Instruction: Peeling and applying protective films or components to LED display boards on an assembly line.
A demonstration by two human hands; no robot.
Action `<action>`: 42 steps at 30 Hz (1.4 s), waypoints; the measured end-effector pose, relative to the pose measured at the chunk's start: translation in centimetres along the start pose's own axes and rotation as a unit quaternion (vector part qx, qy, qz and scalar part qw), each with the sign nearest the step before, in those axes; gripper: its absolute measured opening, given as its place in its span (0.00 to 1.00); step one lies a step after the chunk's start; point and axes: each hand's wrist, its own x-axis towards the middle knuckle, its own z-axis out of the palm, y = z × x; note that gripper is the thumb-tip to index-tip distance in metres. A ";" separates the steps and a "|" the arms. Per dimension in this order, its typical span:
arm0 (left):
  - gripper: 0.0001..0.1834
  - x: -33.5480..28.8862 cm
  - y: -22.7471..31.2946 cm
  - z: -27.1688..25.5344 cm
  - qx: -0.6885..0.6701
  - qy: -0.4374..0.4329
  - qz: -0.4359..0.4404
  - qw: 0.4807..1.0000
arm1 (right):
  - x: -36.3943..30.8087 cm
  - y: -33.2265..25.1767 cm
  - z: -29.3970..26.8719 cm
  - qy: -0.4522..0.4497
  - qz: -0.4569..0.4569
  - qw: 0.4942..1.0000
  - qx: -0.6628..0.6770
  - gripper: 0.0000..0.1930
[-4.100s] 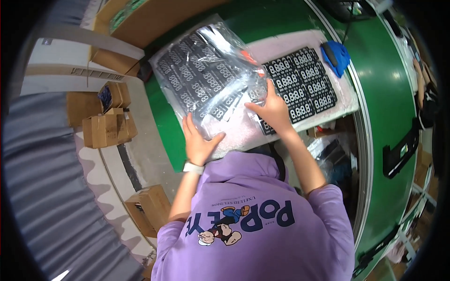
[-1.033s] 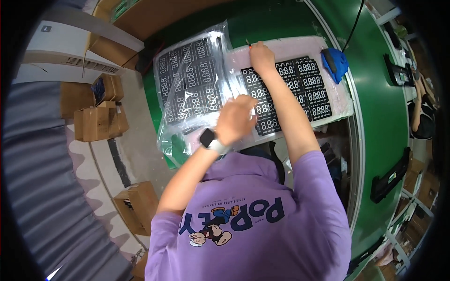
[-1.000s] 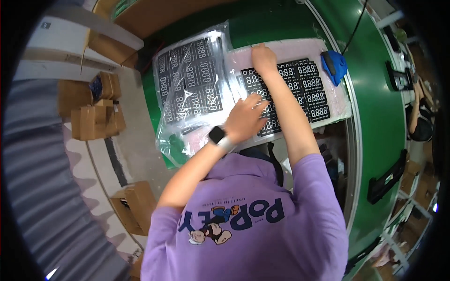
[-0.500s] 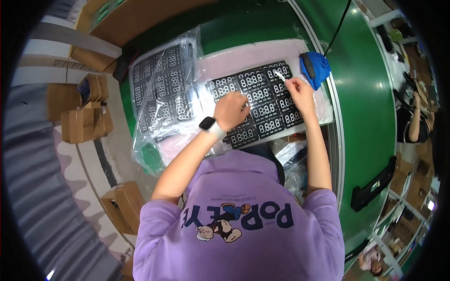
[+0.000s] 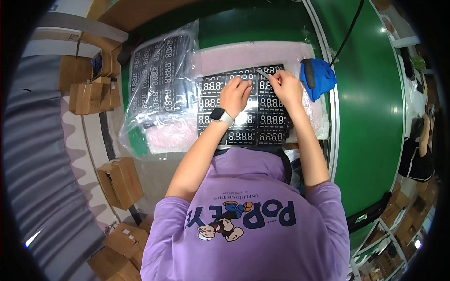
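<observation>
A black sheet of digital display panels (image 5: 272,119), printed with rows of white segment digits, lies on a pink foam pad in front of me. My left hand (image 5: 236,96) rests over the sheet's upper middle. Its fingers are curled together, and whatever they may hold is hidden. Over the sheet's upper right, my right hand (image 5: 287,88) pinches a thin pale pointed tool (image 5: 263,74). The tool's tip points left, close to the sheet's far edge; its exact kind is too small to tell.
More black display sheets (image 5: 161,77) lie at the left under clear plastic film (image 5: 187,47). The pink foam pad (image 5: 225,56) sits on a green table (image 5: 253,28). A blue cloth-like item (image 5: 321,79) with a dark strip lies right. Cardboard boxes (image 5: 91,96) stand left; another person (image 5: 418,147) is far right.
My right hand and the pale tool have shifted left along the sheet's far edge. The sheet now sits straighter in view. My left hand stays over the sheet, slightly higher.
</observation>
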 end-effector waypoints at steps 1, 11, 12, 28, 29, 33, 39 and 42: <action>0.05 -0.3 0.2 -0.2 0.011 0.014 0.000 1.000 | -0.8 -0.2 -0.2 0.004 0.002 1.000 0.028 0.12; 0.07 0.8 0.2 0.5 0.016 0.046 0.001 0.999 | -3.5 -1.3 1.1 0.023 0.000 0.997 -0.070 0.14; 0.07 0.9 0.3 0.4 0.014 0.043 0.002 0.999 | -3.6 -1.5 1.1 0.013 0.002 0.997 -0.070 0.13; 0.06 0.9 -0.5 0.7 0.012 0.037 -0.002 0.999 | -3.9 -1.7 0.8 0.027 -0.008 0.999 -0.037 0.13; 0.06 0.9 -0.6 0.7 0.012 0.035 -0.006 0.999 | -3.8 -1.8 0.8 0.026 -0.013 0.999 -0.034 0.12; 0.06 1.0 -0.5 0.7 0.017 0.029 -0.003 0.999 | -4.0 -1.3 1.4 0.072 0.010 0.996 -0.043 0.11; 0.06 0.9 -0.5 0.6 0.019 0.022 -0.009 1.000 | -4.0 -1.6 1.1 0.066 -0.016 0.997 -0.038 0.11; 0.06 1.0 -0.5 0.7 0.019 0.024 -0.007 0.999 | -3.9 -1.2 1.2 0.058 -0.025 0.998 -0.029 0.12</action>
